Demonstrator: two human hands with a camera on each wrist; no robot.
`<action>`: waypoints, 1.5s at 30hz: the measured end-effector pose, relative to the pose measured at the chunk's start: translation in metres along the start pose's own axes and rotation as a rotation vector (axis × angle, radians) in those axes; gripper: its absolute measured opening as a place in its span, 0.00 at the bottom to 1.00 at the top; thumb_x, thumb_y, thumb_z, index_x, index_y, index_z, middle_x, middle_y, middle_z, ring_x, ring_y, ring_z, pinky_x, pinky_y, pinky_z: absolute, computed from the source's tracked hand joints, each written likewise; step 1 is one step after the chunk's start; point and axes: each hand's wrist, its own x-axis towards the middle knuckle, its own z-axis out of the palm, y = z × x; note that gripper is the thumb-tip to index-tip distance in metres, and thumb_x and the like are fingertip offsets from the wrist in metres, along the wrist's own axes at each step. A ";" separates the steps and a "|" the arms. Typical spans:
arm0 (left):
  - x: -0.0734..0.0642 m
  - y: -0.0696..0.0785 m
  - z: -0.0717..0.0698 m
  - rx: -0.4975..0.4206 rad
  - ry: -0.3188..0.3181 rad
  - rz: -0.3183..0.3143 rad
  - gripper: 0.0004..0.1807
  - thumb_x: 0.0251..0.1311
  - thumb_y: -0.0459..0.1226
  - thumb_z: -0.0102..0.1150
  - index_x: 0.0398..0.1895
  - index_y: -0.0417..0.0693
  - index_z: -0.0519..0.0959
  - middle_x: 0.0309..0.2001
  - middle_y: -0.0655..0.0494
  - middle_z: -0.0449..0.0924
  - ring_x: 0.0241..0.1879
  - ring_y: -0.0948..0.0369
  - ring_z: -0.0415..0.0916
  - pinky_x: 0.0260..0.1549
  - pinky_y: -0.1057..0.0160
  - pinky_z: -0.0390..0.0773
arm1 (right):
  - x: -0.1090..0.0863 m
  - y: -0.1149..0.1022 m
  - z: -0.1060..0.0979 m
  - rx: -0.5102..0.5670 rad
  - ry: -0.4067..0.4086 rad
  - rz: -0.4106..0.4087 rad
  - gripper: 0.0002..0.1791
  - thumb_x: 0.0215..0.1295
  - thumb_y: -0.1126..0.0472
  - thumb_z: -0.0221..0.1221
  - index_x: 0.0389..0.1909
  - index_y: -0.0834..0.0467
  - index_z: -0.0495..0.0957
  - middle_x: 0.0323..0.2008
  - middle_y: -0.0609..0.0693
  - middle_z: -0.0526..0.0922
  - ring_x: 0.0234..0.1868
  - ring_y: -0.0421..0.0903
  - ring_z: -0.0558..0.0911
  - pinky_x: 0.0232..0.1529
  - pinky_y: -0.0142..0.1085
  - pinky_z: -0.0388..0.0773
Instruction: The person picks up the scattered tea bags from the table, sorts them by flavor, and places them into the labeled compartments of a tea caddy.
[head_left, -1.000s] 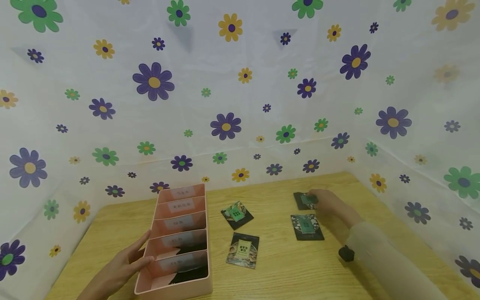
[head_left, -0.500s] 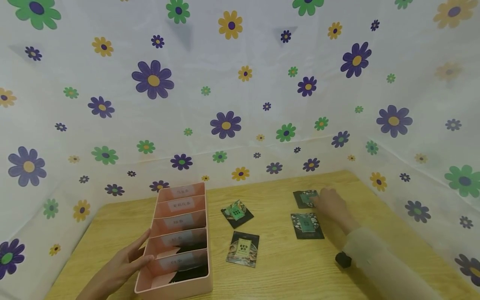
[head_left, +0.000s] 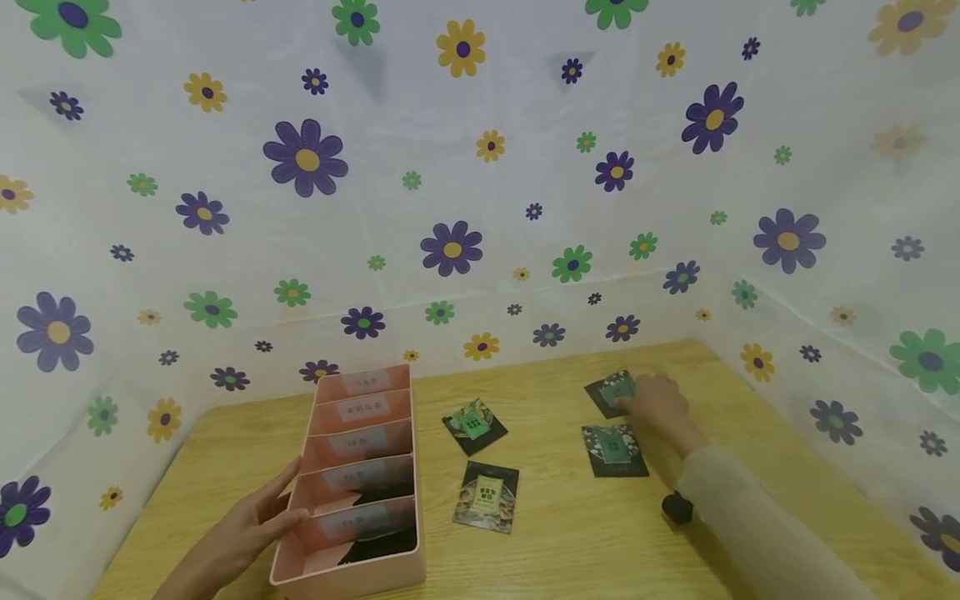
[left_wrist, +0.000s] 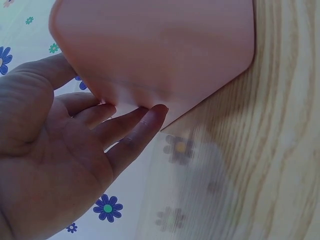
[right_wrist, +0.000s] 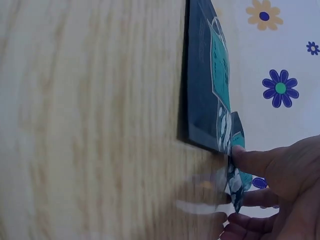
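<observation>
My right hand (head_left: 660, 407) pinches a dark tea sachet (head_left: 611, 392) with a teal label at the table's far right; in the right wrist view the held sachet (right_wrist: 237, 182) is tilted up between thumb and fingers. Just nearer lies a similar sachet (head_left: 615, 452), flat and apart from the fingers. On the left stands a pink divided box (head_left: 422, 533) with paper labels on its partitions. My left hand (head_left: 251, 525) rests on its left side, thumb at the rim, the other fingers (left_wrist: 137, 132) extended against the outer wall. Dark pieces show in the nearest compartments.
Between the box and my right hand lie a green-labelled sachet (head_left: 474, 427) and a yellow-labelled sachet (head_left: 486, 497). A white flowered cloth (head_left: 525, 183) walls the wooden table (head_left: 558, 546) at the back and sides. A small black object (head_left: 677, 507) sits at my right sleeve.
The far-right sachet has turned and its near edge has shifted slightly toward the person under my right hand's fingers. My left hand and the box have stayed in place.
</observation>
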 end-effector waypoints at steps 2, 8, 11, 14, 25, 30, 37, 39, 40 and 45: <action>0.000 0.000 -0.001 0.000 -0.002 -0.001 0.42 0.80 0.42 0.51 0.84 0.42 0.39 0.80 0.30 0.39 0.75 0.30 0.50 0.62 0.47 0.76 | 0.004 0.003 0.001 0.033 0.006 -0.013 0.30 0.69 0.49 0.67 0.47 0.77 0.78 0.41 0.69 0.80 0.42 0.64 0.79 0.40 0.58 0.80; 0.000 0.000 -0.001 -0.008 0.000 -0.004 0.43 0.80 0.43 0.51 0.85 0.44 0.39 0.81 0.31 0.38 0.75 0.30 0.49 0.62 0.49 0.76 | 0.007 0.006 0.002 0.149 0.019 -0.038 0.29 0.66 0.55 0.69 0.55 0.76 0.75 0.46 0.69 0.82 0.42 0.61 0.82 0.42 0.55 0.81; 0.000 0.001 -0.002 -0.008 -0.001 -0.001 0.43 0.80 0.43 0.51 0.84 0.43 0.39 0.81 0.31 0.38 0.75 0.30 0.49 0.63 0.49 0.76 | 0.007 0.006 0.002 0.185 0.034 -0.056 0.30 0.67 0.58 0.68 0.58 0.76 0.73 0.51 0.72 0.81 0.46 0.64 0.82 0.46 0.57 0.81; 0.000 0.000 -0.002 -0.014 -0.014 0.006 0.43 0.80 0.43 0.51 0.84 0.43 0.38 0.81 0.31 0.37 0.75 0.30 0.48 0.62 0.51 0.76 | 0.009 0.009 0.003 0.227 0.049 -0.084 0.29 0.68 0.61 0.67 0.60 0.77 0.72 0.53 0.74 0.80 0.49 0.66 0.82 0.49 0.58 0.81; -0.001 0.000 -0.002 -0.014 -0.017 0.023 0.42 0.81 0.41 0.50 0.84 0.43 0.37 0.81 0.30 0.36 0.75 0.30 0.50 0.60 0.56 0.78 | 0.016 0.013 -0.001 0.385 0.097 -0.133 0.23 0.68 0.69 0.62 0.62 0.74 0.75 0.53 0.75 0.81 0.51 0.70 0.82 0.48 0.56 0.82; -0.002 0.001 -0.001 -0.014 -0.020 0.021 0.42 0.81 0.41 0.50 0.84 0.43 0.37 0.80 0.30 0.36 0.75 0.29 0.51 0.60 0.54 0.78 | 0.014 0.009 -0.005 0.415 0.117 -0.137 0.23 0.67 0.70 0.61 0.61 0.74 0.76 0.51 0.75 0.82 0.47 0.66 0.84 0.42 0.50 0.84; -0.001 0.003 -0.001 -0.020 -0.016 -0.002 0.43 0.80 0.41 0.51 0.84 0.41 0.37 0.80 0.29 0.36 0.75 0.29 0.49 0.61 0.49 0.77 | 0.014 0.006 -0.010 0.454 0.117 -0.176 0.21 0.72 0.71 0.57 0.63 0.74 0.75 0.54 0.73 0.81 0.47 0.62 0.85 0.43 0.46 0.84; -0.001 0.004 -0.001 -0.021 -0.013 -0.007 0.43 0.80 0.42 0.51 0.84 0.42 0.37 0.80 0.30 0.36 0.75 0.29 0.48 0.61 0.49 0.77 | 0.013 0.005 -0.011 0.480 0.107 -0.184 0.21 0.73 0.70 0.56 0.64 0.74 0.75 0.53 0.73 0.82 0.45 0.59 0.86 0.40 0.43 0.85; -0.001 0.004 -0.001 -0.021 -0.014 -0.007 0.43 0.80 0.42 0.51 0.84 0.42 0.37 0.80 0.30 0.36 0.75 0.29 0.48 0.61 0.49 0.77 | 0.014 0.005 -0.011 0.495 0.104 -0.189 0.21 0.74 0.70 0.56 0.63 0.74 0.75 0.52 0.73 0.82 0.43 0.58 0.87 0.38 0.40 0.85; 0.000 0.002 -0.001 -0.025 -0.027 0.010 0.43 0.80 0.41 0.50 0.84 0.40 0.36 0.80 0.29 0.34 0.75 0.28 0.48 0.60 0.51 0.78 | 0.013 0.002 -0.015 0.489 0.118 -0.232 0.20 0.74 0.69 0.56 0.63 0.73 0.76 0.49 0.71 0.84 0.37 0.53 0.88 0.31 0.35 0.82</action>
